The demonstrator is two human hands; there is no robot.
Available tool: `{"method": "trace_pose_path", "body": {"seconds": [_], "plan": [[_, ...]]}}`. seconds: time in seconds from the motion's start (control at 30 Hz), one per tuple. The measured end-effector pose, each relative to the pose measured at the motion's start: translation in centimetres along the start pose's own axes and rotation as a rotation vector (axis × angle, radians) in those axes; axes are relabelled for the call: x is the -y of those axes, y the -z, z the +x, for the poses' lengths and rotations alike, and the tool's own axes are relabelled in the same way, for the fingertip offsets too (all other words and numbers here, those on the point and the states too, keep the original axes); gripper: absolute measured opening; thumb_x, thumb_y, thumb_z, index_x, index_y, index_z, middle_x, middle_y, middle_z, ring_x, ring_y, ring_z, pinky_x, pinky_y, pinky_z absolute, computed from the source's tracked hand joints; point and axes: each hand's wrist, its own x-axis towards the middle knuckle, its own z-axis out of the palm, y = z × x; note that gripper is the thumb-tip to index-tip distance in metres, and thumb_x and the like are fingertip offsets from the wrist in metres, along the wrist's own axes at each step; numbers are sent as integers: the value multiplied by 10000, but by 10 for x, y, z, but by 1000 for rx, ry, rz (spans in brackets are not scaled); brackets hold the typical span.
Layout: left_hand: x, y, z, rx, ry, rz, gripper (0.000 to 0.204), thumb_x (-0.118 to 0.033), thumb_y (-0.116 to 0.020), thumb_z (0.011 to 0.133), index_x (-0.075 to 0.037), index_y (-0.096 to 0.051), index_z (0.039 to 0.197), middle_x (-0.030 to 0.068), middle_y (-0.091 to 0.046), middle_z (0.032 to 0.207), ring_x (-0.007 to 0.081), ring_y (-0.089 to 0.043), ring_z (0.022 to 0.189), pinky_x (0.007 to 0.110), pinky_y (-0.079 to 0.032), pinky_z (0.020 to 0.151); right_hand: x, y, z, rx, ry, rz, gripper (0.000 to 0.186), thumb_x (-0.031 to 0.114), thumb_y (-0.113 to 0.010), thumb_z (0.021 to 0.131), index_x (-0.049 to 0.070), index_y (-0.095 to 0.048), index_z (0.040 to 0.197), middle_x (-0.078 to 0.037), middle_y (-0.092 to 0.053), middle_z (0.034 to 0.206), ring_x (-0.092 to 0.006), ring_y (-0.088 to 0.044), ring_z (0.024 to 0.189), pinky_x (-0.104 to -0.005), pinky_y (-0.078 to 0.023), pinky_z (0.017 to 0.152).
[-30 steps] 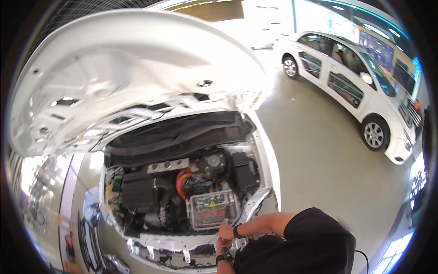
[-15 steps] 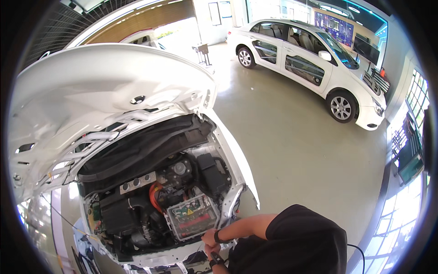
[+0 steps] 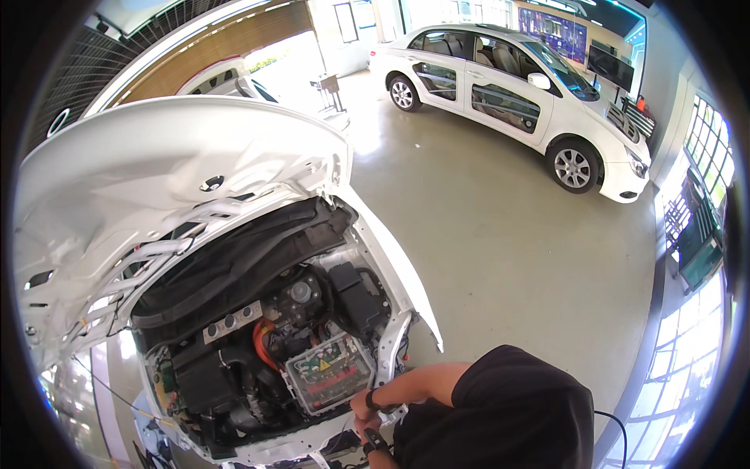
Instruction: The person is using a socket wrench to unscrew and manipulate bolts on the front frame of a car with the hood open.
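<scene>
A white car stands with its hood (image 3: pixel 180 195) raised, and I look down into the engine bay (image 3: pixel 266 352). Near the bay's front right corner sits a clear-lidded box (image 3: pixel 328 375) with red and green parts inside. My right hand (image 3: pixel 363 406), a dark band on its wrist, rests at the car's front edge just beside that box. Just below it, against the front panel, is my left hand (image 3: pixel 373 447), also wearing a dark band. Both hands are small and partly hidden, so their grip is unclear. My black shirt (image 3: pixel 508 414) fills the lower right.
Orange cables (image 3: pixel 262 344) and black covers (image 3: pixel 203 383) lie in the bay. A second white car (image 3: pixel 508 94) is parked at the far right on the grey floor (image 3: pixel 500 250). Windows (image 3: pixel 687 328) line the right wall. A thin black cable (image 3: pixel 613 426) trails behind me.
The view has swung, so the open car sits lower and further left and the second car has come nearer the middle. Both hands stay at the front edge of the bay.
</scene>
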Motion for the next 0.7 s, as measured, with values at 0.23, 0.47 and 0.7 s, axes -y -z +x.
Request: {"method": "trace_pose_path", "body": {"seconds": [0.23, 0.47, 0.7], "plan": [[-15, 5, -11, 36, 17, -43, 378, -202, -643, 672, -34, -544, 995, 128, -630, 824, 211, -613, 784, 318, -465, 655, 13, -12, -4, -408, 87, -377, 166, 176, -591, 615, 54, -662, 702, -130, -641, 761, -288, -624, 776, -407, -492, 642], [-27, 4, -14, 41, 29, -22, 377, -217, -634, 680, -38, -544, 1000, 130, -629, 836, 214, -612, 795, 318, -466, 661, 16, -23, -2, -217, 135, -355, 157, 136, -564, 632, 44, -655, 721, -151, -636, 779, -288, -620, 794, -392, -490, 653], [-15, 13, -21, 13, 44, -35, 377, -232, -625, 689, -42, -544, 1004, 133, -628, 847, 218, -611, 807, 317, -467, 667, 21, -19, 9, 45, 4, 26, 177, 195, -580, 659, 71, -661, 755, -156, -633, 797, -303, -616, 797, -405, -484, 653]]}}
